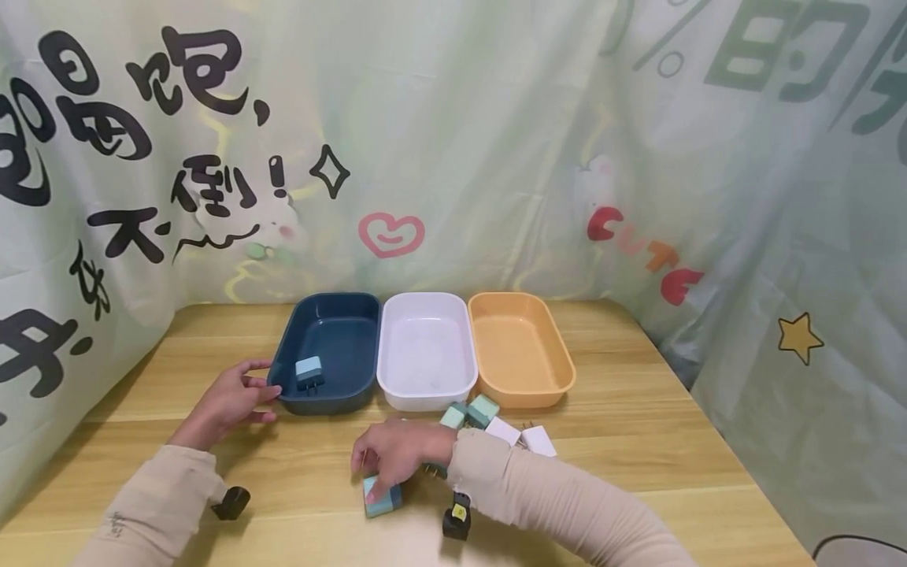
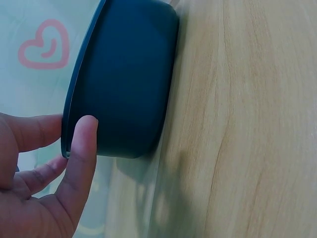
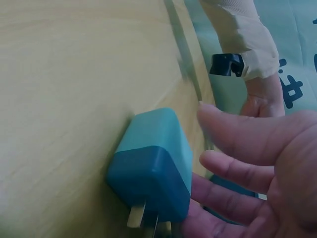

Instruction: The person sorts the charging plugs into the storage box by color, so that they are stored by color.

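Observation:
At the near left corner of the dark blue tray (image 1: pixel 326 404), my left hand (image 1: pixel 235 400) pinches the rim; in the left wrist view, fingers of that hand (image 2: pixel 47 183) lie on either side of the tray's (image 2: pixel 124 84) edge. My right hand (image 1: pixel 402 453) is over a two-tone blue plug adapter (image 1: pixel 383 498) on the table. The right wrist view shows the adapter (image 3: pixel 151 163) with its prongs toward the camera, the right hand's (image 3: pixel 247 173) thumb apart from it and fingers partly hidden behind it. Another blue adapter (image 1: pixel 309 368) lies inside the dark blue tray.
A white tray (image 1: pixel 427 400) and an orange tray (image 1: pixel 531 398) stand right of the dark blue one. Green adapters (image 1: pixel 484 409) and white adapters (image 1: pixel 538 441) lie in front of them, some partly hidden by the right arm. A printed curtain (image 1: pixel 482 157) hangs behind the table.

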`<state>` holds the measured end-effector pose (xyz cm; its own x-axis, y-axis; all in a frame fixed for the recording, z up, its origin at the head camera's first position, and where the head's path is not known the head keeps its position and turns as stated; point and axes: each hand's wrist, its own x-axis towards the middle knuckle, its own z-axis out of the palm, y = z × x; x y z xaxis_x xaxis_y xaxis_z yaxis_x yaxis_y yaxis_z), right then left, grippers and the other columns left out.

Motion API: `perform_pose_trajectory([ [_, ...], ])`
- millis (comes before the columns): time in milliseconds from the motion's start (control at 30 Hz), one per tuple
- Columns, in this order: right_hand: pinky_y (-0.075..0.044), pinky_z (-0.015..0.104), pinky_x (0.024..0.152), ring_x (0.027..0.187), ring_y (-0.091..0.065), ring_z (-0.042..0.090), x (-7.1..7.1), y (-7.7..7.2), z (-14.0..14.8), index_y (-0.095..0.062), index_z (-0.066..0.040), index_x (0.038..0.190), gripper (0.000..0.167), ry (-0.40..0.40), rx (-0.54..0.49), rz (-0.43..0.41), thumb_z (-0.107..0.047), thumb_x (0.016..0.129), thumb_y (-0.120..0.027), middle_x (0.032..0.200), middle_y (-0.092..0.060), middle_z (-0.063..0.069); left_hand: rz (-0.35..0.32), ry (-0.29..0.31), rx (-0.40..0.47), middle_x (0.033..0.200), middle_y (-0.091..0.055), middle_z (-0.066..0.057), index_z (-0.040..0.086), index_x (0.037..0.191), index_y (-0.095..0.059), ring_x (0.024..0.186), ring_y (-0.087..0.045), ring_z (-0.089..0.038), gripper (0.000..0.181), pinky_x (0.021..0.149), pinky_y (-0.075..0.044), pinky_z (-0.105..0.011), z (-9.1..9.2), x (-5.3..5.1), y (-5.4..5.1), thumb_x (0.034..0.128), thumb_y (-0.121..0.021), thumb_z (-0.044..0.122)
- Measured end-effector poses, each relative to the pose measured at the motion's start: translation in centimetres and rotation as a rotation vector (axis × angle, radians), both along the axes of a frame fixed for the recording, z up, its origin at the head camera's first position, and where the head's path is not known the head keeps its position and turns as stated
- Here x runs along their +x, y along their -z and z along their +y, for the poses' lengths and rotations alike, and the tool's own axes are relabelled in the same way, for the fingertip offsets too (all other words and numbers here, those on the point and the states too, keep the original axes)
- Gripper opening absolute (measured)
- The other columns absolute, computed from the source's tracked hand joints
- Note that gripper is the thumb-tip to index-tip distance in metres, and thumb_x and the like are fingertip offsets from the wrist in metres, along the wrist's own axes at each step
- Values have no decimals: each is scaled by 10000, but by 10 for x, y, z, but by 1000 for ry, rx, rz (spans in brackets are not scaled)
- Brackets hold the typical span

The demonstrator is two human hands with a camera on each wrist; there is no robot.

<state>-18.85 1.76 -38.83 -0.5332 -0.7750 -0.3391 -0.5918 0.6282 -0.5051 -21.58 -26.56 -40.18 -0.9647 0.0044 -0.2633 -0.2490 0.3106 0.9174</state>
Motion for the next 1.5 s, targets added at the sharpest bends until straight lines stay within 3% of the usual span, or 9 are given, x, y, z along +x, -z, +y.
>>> perform_pose_trajectory([
  [167, -455, 132, 735, 871, -570, -8, 4, 0, -1, -673, -183, 1025, 392, -31, 29, 42, -198, 699, -890, 944, -662, -99, -3, -3, -5, 1144, -385, -219, -35, 1494, -207, 938, -552, -314, 672, 707, -589, -373, 0, 0, 0, 946, -594, 5],
  [700, -460, 126, 717, 903, -581, 6, 12, 3, -7, -696, -194, 1092, 403, -50, 92, 95, -216, 729, -870, 987, -668, -101, -20, -8, -29, 1156, -378, -221, -16, 1497, -215, 942, -544, -322, 672, 714, -588, -365, -2, 0, 0, 949, -603, 31],
  [933, -449, 128, 688, 825, -551, -4, 15, 3, -8, -711, -228, 943, 251, -70, 92, 120, -220, 743, -861, 905, -620, -134, -18, -5, -38, 1133, -386, -211, -22, 1493, -216, 949, -547, -331, 672, 714, -588, -365, -3, 1, 2, 950, -608, 44],
  [1500, -433, 141, 671, 785, -508, 14, 14, 1, -5, -656, -201, 921, 297, -63, 54, 77, -210, 721, -876, 875, -572, -124, -6, -17, -28, 1126, -378, -204, -31, 1490, -221, 949, -557, -328, 661, 692, -590, -366, -2, 0, 2, 950, -598, 19],
])
